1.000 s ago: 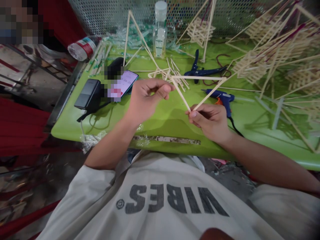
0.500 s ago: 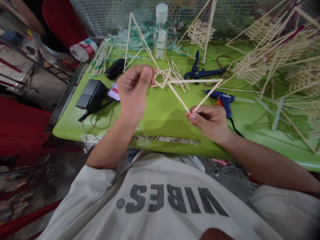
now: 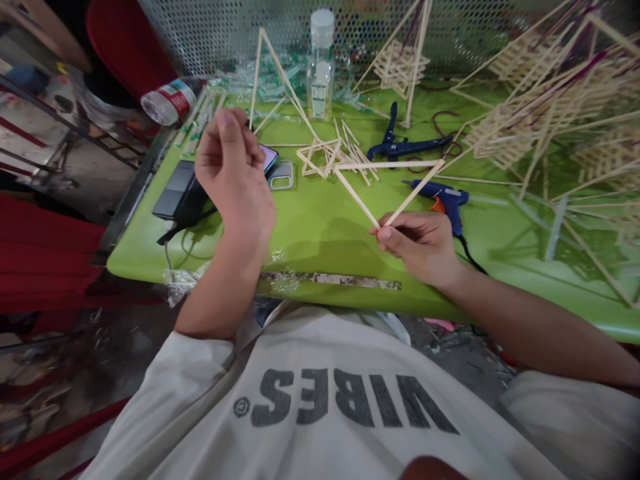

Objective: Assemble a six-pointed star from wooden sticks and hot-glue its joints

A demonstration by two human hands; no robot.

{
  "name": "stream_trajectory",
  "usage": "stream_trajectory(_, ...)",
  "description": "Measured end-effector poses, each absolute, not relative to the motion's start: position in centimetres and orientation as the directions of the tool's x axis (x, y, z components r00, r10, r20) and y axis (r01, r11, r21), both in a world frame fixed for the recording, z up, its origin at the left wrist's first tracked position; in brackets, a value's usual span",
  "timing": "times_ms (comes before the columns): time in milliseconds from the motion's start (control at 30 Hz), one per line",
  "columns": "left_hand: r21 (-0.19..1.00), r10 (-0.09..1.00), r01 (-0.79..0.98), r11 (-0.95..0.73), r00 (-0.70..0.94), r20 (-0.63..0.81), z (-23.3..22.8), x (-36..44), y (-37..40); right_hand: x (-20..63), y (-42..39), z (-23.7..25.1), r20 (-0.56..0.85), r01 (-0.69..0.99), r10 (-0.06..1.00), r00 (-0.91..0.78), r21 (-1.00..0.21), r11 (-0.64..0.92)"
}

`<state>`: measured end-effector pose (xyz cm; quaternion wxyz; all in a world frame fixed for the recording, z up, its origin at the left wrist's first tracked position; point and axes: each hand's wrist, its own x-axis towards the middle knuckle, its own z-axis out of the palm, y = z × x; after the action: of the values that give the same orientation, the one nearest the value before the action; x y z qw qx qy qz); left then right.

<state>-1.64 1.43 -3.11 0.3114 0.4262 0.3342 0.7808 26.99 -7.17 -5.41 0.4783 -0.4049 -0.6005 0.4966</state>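
Observation:
My right hand point(image 3: 417, 243) pinches one corner of a triangle of thin wooden sticks point(image 3: 413, 193), held above the green table. The triangle's long side points away from me, and its two other corners are free. My left hand point(image 3: 231, 160) is raised over the left of the table, its fingers curled with the thumb against them. Whatever it may hold is too small or hidden to make out. Between the hands, further back, lies a star-shaped stick piece point(image 3: 320, 157) beside several loose short sticks point(image 3: 357, 150). A taller stick triangle point(image 3: 286, 77) stands behind it.
A blue glue gun point(image 3: 447, 200) lies right of the triangle, with a blue clamp point(image 3: 400, 143) behind. A black adapter point(image 3: 176, 190), partly hidden phone point(image 3: 269, 157) and phone case point(image 3: 283, 175) are left. A clear bottle point(image 3: 321, 73) stands behind; stick lattices point(image 3: 515, 133) crowd the right.
My left hand has moved left and slightly up, away from the star-shaped piece, uncovering it and the phone case. My right hand and the stick triangle have stayed nearly still.

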Motion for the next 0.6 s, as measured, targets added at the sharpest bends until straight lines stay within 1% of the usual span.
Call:
stream_trajectory(67,0.770,0.770,-0.281,-0.572,-0.508,0.386,-3.2,-2.5,1.6,27.0,-7.2,-5.4,0.180,0.002,0.960,-0.214,-0.983,0.184)
stream_trajectory(100,0.764,0.781,-0.321,-0.560,-0.513,0.357,-3.4,-2.8,1.7,27.0,-7.2,-5.4,0.183,-0.002,0.960,-0.212,-0.982,0.187)
stream_trajectory(133,0.765,0.804,-0.354,-0.538,-0.489,0.339,-3.7,-3.0,1.7,27.0,-7.2,-5.3,0.186,-0.006,0.961,-0.206,-0.982,0.188)
stream_trajectory(200,0.793,0.860,-0.381,-0.476,-0.389,0.331,-4.5,-2.5,1.5,26.9,-7.2,-5.2,0.183,-0.001,0.965,-0.186,-0.982,0.187)
stream_trajectory(267,0.835,0.916,-0.378,-0.400,-0.167,0.363,-5.2,-1.1,0.8,26.8,-7.1,-5.2,0.185,0.011,0.970,-0.159,-0.982,0.189)
stream_trajectory(333,0.889,0.931,-0.346,-0.299,0.099,0.351,-5.6,1.1,-0.2,26.7,-7.0,-5.2,0.205,0.021,0.968,-0.142,-0.977,0.210)
stream_trajectory(400,0.936,0.879,-0.261,-0.237,0.352,0.321,-5.8,3.1,-1.6,26.8,-6.9,-5.3,0.240,0.041,0.960,-0.143,-0.968,0.248)
stream_trajectory(433,0.946,0.849,-0.222,-0.239,0.426,0.314,-5.8,3.9,-2.3,26.8,-6.9,-5.4,0.258,0.056,0.954,-0.151,-0.961,0.269)
stream_trajectory(500,0.934,0.806,-0.158,-0.322,0.473,0.358,-5.8,5.0,-3.5,26.8,-6.9,-5.5,0.291,0.090,0.943,-0.165,-0.947,0.308)
stream_trajectory(600,0.894,0.797,-0.101,-0.436,0.418,0.436,-5.9,5.5,-4.5,26.6,-7.2,-5.5,0.327,0.135,0.931,-0.163,-0.927,0.350)
